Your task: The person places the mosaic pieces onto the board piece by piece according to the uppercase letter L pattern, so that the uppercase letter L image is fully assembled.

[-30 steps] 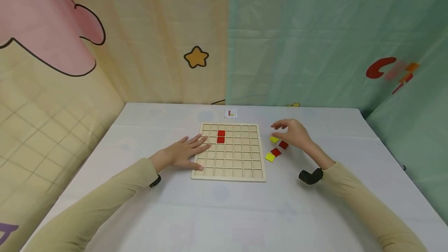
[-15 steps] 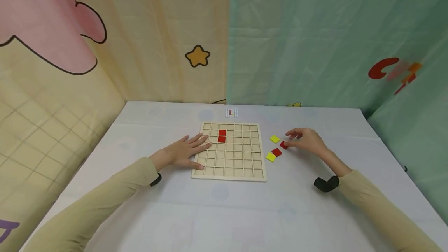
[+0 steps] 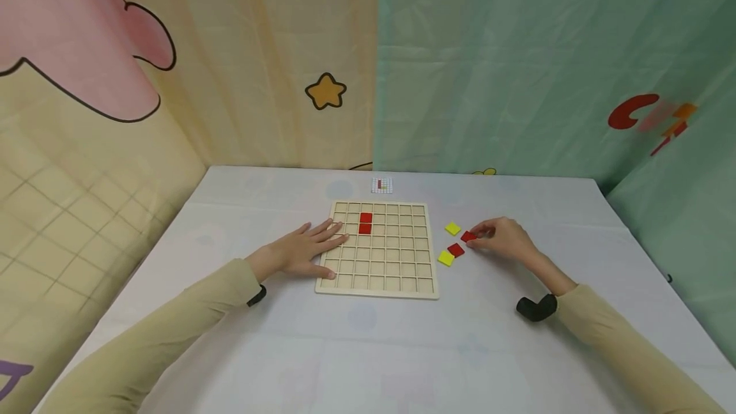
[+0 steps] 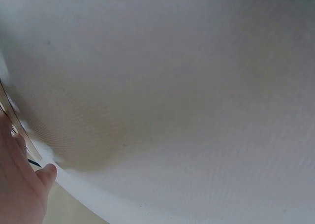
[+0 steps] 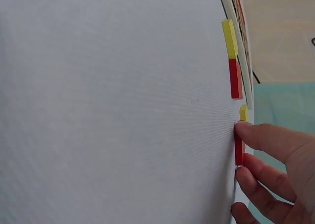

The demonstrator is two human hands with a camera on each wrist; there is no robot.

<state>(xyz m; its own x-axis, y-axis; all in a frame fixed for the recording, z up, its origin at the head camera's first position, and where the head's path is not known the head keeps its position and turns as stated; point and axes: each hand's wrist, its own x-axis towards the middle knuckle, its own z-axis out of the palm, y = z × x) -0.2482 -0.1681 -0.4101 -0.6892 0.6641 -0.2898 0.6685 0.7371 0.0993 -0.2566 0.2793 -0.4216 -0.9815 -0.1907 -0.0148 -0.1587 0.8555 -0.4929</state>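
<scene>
Behind the worktop [image 3: 356, 363], hung as a far wall: cream-tan cloth [image 3: 241, 50] to the left, pale green cloth [image 3: 489, 50] to the right, meeting near mid-scene. On the tan half, an orange star [image 3: 326, 91] outlined in black. At left, a large pink cartoon figure [image 3: 92, 43] above a faint tile-like grid [image 3: 69, 229]. At right, red and orange marks [image 3: 631, 112] on green folds. Over the worktop, a pale, faintly spotted surface. Soft light, blurred shadows.

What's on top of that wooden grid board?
Two red tiles sit in neighbouring squares, one behind the other. The left hand lies over the board at its left edge; anything beneath the hand is hidden.
</scene>
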